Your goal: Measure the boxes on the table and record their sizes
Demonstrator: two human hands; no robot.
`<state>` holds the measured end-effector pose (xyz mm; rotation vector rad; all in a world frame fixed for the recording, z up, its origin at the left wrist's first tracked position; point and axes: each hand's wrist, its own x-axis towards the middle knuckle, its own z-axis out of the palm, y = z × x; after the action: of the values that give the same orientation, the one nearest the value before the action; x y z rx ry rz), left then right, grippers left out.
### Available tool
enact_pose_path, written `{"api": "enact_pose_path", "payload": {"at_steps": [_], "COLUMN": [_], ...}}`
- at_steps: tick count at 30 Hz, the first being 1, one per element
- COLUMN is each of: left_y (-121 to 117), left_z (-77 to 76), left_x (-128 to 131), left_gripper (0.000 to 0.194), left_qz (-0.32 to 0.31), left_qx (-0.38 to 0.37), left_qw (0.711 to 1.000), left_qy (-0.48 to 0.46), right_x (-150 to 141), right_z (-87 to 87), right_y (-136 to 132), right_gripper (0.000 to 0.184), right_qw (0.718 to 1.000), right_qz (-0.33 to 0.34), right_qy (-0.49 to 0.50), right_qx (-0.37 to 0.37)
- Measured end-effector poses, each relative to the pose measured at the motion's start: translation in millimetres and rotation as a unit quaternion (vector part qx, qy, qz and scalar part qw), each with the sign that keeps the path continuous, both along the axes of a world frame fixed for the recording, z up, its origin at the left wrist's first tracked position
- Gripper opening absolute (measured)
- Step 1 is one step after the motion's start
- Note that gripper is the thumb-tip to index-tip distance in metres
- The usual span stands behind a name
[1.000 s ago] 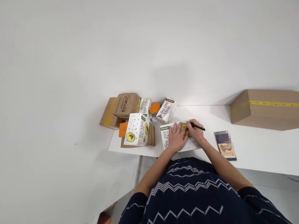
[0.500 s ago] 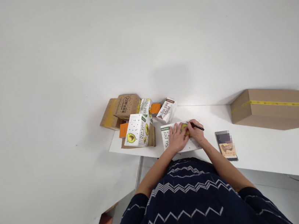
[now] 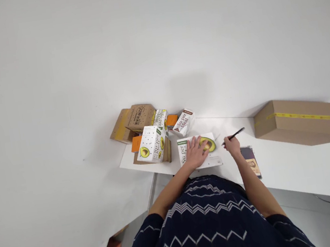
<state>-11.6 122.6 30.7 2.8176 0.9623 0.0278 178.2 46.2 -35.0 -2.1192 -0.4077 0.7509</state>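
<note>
A white carton printed "Su-per Meal" and half an avocado lies at the front edge of the white table. Flat on top of it rests my left hand, fingers spread, covering part of the print. To the right of the carton, my right hand grips a black pen, its lower end pointing toward the tabletop. That hand is apart from the carton. Just beyond the right wrist is a dark phone with a portrait picture on it, partly hidden by my forearm.
At the left are a standing avocado carton, orange boxes and a brown cardboard box. A tilted white carton stands near the wall. A long cardboard box with yellow tape sits to the right.
My right hand has moved right, off the carton, with the pen still in it, uncovering the avocado print and now partly covering the phone. My left hand stays on the carton.
</note>
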Motion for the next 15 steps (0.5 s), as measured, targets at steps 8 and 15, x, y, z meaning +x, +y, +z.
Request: {"api": "enact_pose_path", "payload": {"at_steps": [8,15], "left_y": [0.4,0.5], "left_z": [0.1,-1.6], "left_x": [0.2,-0.4], "left_gripper": [0.051,0.051], "left_qz": [-0.001,-0.002], "left_qx": [-0.004,-0.013], "left_qw": [1.0,1.0], "left_qy": [-0.003,-0.001], "right_x": [2.2,-1.8], "right_z": [-29.8,-16.8], "right_y": [-31.3,-72.4], "right_gripper": [0.02,0.043], "right_qw": [0.973,0.942], "right_qz": [0.12,0.09], "right_qy": [-0.048,-0.188], "right_qx": [-0.193,-0.264]}}
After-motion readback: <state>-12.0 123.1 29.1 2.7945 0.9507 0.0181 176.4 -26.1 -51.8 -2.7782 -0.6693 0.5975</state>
